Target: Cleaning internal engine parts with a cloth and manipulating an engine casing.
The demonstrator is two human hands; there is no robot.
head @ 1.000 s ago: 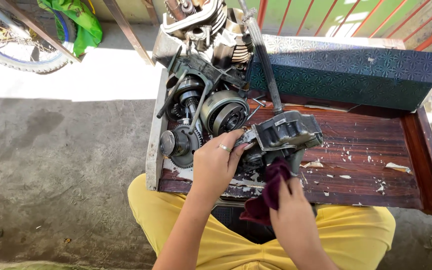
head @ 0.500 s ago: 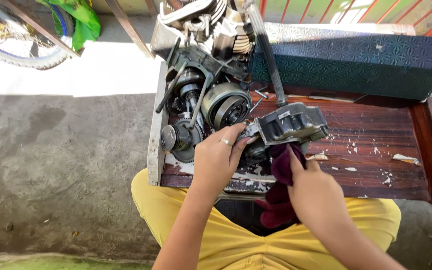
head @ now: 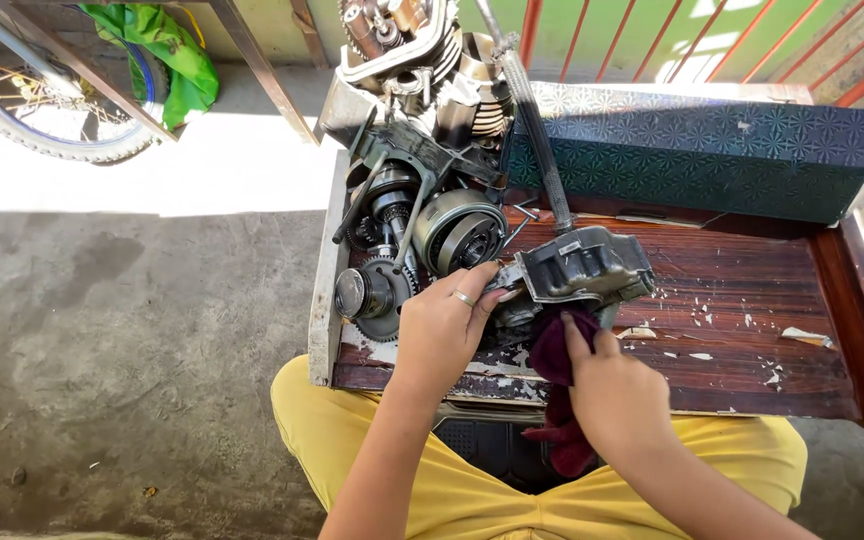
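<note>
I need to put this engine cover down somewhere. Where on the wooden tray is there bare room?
The right half of the wooden tray is bare but for paint flakes, between the patterned box, the right rim and the engine cover. The left end is crowded with gears and engine parts.

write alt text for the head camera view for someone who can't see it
Seen from above, a person's left hand steadies a grey metal engine casing on a worn wooden tray while the right hand presses a dark red rag against it. Greasy engine parts crowd the tray's left end.
</note>
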